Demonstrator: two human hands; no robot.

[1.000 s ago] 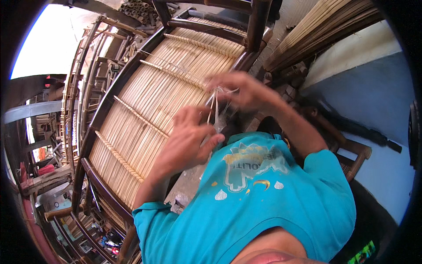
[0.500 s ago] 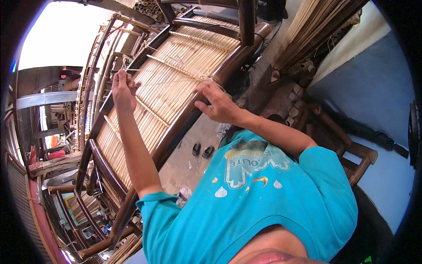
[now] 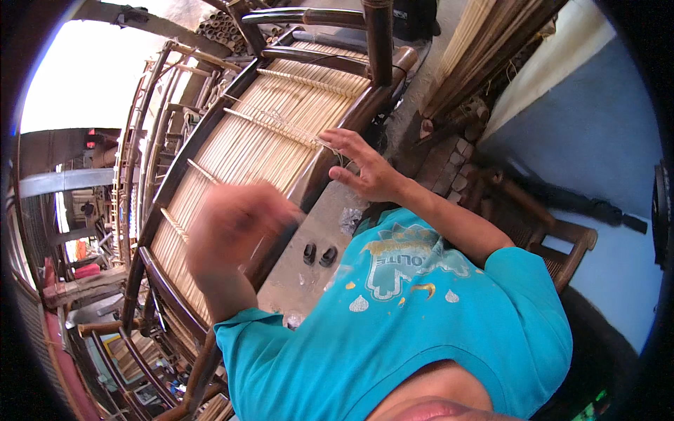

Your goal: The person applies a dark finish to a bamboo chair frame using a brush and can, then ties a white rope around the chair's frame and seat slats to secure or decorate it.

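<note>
A long bench seat [image 3: 242, 151] of thin pale bamboo strips lies inside a dark, glossy bamboo frame. Rows of twisted cord binding [image 3: 277, 128] cross the strips. Loose pale cord [image 3: 309, 137] trails over the strips to the near rail [image 3: 312, 175]. Beside that cord end is my right hand [image 3: 361, 165], fingers stretched out and thumb apart, its fingertips at or just above the cord; whether they touch it is unclear. My left hand [image 3: 242, 221] is raised over the near part of the seat, smeared by motion, so its fingers and anything in them cannot be made out.
Dark bamboo posts and armrests [image 3: 379, 42] rise at the seat's far end. A bundle of long bamboo strips [image 3: 477, 49] leans at the upper right. Dark sandals [image 3: 318, 254] lie on the floor below the rail. A bamboo chair [image 3: 562, 252] stands at right.
My left hand has swung down and nearer from the seat's far edge, where it was pulling a cord taut. My right hand stays by the near rail, its fingers straighter.
</note>
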